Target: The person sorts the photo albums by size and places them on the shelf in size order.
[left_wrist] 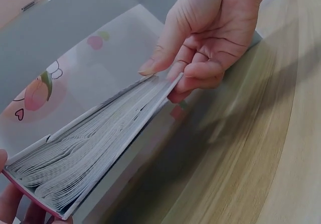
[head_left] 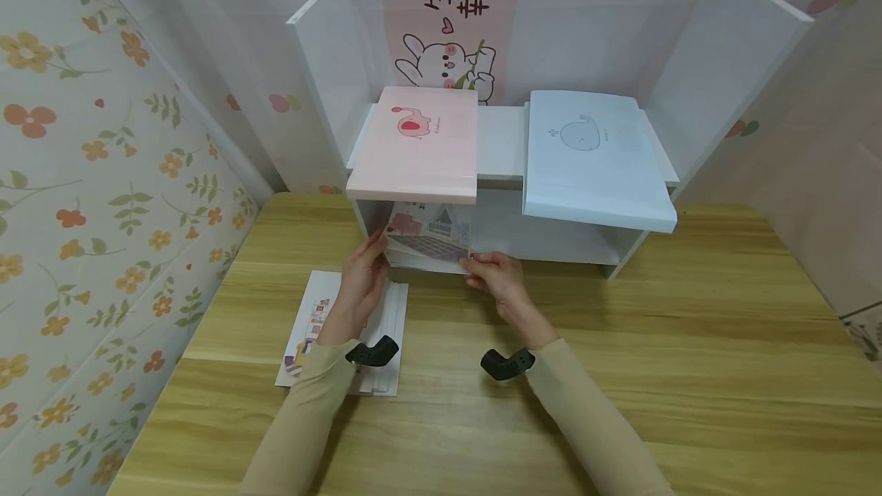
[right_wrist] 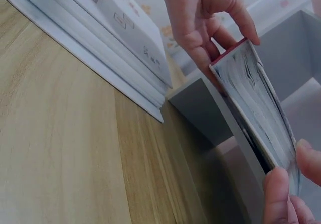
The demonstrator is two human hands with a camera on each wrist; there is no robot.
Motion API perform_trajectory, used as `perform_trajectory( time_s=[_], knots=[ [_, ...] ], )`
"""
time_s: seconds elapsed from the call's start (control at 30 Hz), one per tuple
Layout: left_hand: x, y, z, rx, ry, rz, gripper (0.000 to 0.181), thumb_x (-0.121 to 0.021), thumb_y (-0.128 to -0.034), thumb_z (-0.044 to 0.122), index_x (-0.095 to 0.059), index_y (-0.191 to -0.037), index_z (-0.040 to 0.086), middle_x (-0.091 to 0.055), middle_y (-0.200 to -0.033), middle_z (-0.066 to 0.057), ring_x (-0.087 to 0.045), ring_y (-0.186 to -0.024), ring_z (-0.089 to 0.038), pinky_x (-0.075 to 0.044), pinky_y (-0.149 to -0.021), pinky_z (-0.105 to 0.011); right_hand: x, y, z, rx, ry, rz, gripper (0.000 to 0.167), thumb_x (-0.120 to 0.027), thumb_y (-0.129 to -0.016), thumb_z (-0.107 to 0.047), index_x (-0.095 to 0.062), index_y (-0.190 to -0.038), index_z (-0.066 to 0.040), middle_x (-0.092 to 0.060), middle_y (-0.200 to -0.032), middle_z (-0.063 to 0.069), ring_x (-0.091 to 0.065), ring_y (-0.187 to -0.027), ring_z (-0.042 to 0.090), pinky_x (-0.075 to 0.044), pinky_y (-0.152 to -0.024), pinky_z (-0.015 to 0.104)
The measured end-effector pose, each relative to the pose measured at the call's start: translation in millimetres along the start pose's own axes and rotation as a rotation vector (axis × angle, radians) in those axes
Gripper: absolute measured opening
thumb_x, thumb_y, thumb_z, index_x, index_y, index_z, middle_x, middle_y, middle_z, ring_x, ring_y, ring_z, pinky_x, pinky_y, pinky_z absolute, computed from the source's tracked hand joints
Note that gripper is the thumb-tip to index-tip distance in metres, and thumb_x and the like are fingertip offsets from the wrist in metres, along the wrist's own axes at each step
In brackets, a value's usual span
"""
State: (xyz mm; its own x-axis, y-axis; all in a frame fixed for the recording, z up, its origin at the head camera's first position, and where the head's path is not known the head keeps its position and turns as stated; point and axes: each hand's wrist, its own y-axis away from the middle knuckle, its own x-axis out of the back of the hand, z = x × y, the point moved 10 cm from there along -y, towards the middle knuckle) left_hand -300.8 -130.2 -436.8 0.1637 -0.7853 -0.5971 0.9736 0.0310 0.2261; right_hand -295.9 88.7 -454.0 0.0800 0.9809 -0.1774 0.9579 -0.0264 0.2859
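Both hands hold a thick photo album (head_left: 427,239) in the left part of the white shelf, under the overhanging pink elephant album (head_left: 413,151). My left hand (head_left: 363,282) grips its left side; in the right wrist view the left hand (right_wrist: 200,18) has thumb and fingers around the red spine end. With thumb and fingers, my right hand (head_left: 499,278) pinches the opposite side, and in the left wrist view the right hand (left_wrist: 215,38) holds that page-edge corner. The stacked page edges (left_wrist: 95,153) face toward me between the two covers.
On top of the white shelf (head_left: 551,239) lies a blue whale album (head_left: 596,151), jutting past the front edge. Upright white side panels (head_left: 730,67) rise at both ends. A stack of white-covered albums (head_left: 400,335) lies on the wooden table (head_left: 441,435) beneath my left forearm.
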Motion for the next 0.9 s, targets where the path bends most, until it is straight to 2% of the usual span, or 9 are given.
perform_trajectory(
  time_s=[0.17,0.23,0.33,0.4,0.6,0.73,0.83,0.9],
  knots=[
    [3.8,0.2,0.3,-0.012,-0.052,0.025,0.047,-0.045,-0.0963,0.001,-0.032,-0.141,-0.007,-0.021,-0.152,-0.014,-0.023,-0.138,-0.022,-0.022,-0.111,-0.029,1.0,-1.5,3.4,0.003,0.002,0.027,0.023,-0.068,-0.082,0.001,-0.058,-0.101,0.012,-0.063,-0.076,0.001,-0.062,-0.056,0.008,-0.054,-0.057,0.018],
    [6.4,0.2,0.3,-0.016,-0.077,0.048,0.046,-0.045,-0.096,0.001,-0.034,-0.14,-0.007,-0.028,-0.148,-0.015,-0.033,-0.131,-0.02,-0.031,-0.106,-0.025,1.3,-1.9,4.6,0.001,0.015,0.031,0.025,-0.069,-0.083,0.0,-0.058,-0.102,0.012,-0.063,-0.075,0.001,-0.062,-0.057,0.008,-0.054,-0.058,0.019],
    [10.0,0.3,0.0,-0.02,-0.096,0.088,0.044,-0.047,-0.0956,0.001,-0.038,-0.138,-0.007,-0.038,-0.138,-0.012,-0.043,-0.113,-0.014,-0.04,-0.092,-0.02,1.9,-2.7,6.0,-0.002,0.035,0.033,0.026,-0.069,-0.083,-0.002,-0.058,-0.102,0.011,-0.064,-0.073,0.002,-0.063,-0.058,0.009,-0.054,-0.058,0.019],
    [13.2,-0.1,-0.9,-0.017,-0.099,0.123,0.043,-0.048,-0.095,0.002,-0.04,-0.137,-0.006,-0.042,-0.131,-0.01,-0.045,-0.103,-0.011,-0.042,-0.085,-0.019,2.3,-3.1,7.2,-0.01,0.043,0.034,0.025,-0.069,-0.083,-0.004,-0.058,-0.101,0.01,-0.064,-0.072,0.002,-0.063,-0.058,0.009,-0.054,-0.058,0.019],
    [16.1,-2.9,0.3,-0.042,-0.115,0.188,0.043,-0.052,-0.0935,0.002,-0.042,-0.134,-0.008,-0.048,-0.117,-0.006,-0.049,-0.091,-0.008,-0.045,-0.079,-0.017,3.4,-3.8,8.1,-0.033,0.031,0.047,0.023,-0.068,-0.085,-0.006,-0.057,-0.099,0.008,-0.064,-0.068,0.002,-0.063,-0.056,0.007,-0.054,-0.058,0.019],
    [16.9,-3.9,1.9,-0.061,-0.104,0.218,0.042,-0.055,-0.0915,0.002,-0.046,-0.131,-0.009,-0.052,-0.096,0.0,-0.047,-0.074,-0.005,-0.044,-0.07,-0.017,2.7,-5.6,8.4,-0.033,-0.011,0.058,0.021,-0.068,-0.084,-0.004,-0.057,-0.097,0.009,-0.064,-0.066,0.003,-0.064,-0.057,0.008,-0.054,-0.059,0.019],
    [17.5,-4.8,1.7,-0.064,-0.101,0.233,0.041,-0.056,-0.0909,0.001,-0.047,-0.13,-0.009,-0.053,-0.093,0.0,-0.048,-0.072,-0.005,-0.044,-0.07,-0.018,1.9,-6.9,8.4,-0.025,-0.042,0.064,0.021,-0.067,-0.084,-0.001,-0.056,-0.098,0.01,-0.064,-0.067,0.003,-0.064,-0.058,0.008,-0.054,-0.061,0.018],
    [17.4,-5.6,0.9,-0.058,-0.1,0.236,0.042,-0.055,-0.0911,0.001,-0.046,-0.131,-0.009,-0.054,-0.106,-0.004,-0.052,-0.083,-0.006,-0.046,-0.079,-0.019,1.6,-7.5,8.9,-0.025,-0.065,0.07,0.02,-0.066,-0.084,0.001,-0.056,-0.098,0.011,-0.064,-0.067,0.003,-0.064,-0.059,0.008,-0.054,-0.062,0.018]
  ],
)
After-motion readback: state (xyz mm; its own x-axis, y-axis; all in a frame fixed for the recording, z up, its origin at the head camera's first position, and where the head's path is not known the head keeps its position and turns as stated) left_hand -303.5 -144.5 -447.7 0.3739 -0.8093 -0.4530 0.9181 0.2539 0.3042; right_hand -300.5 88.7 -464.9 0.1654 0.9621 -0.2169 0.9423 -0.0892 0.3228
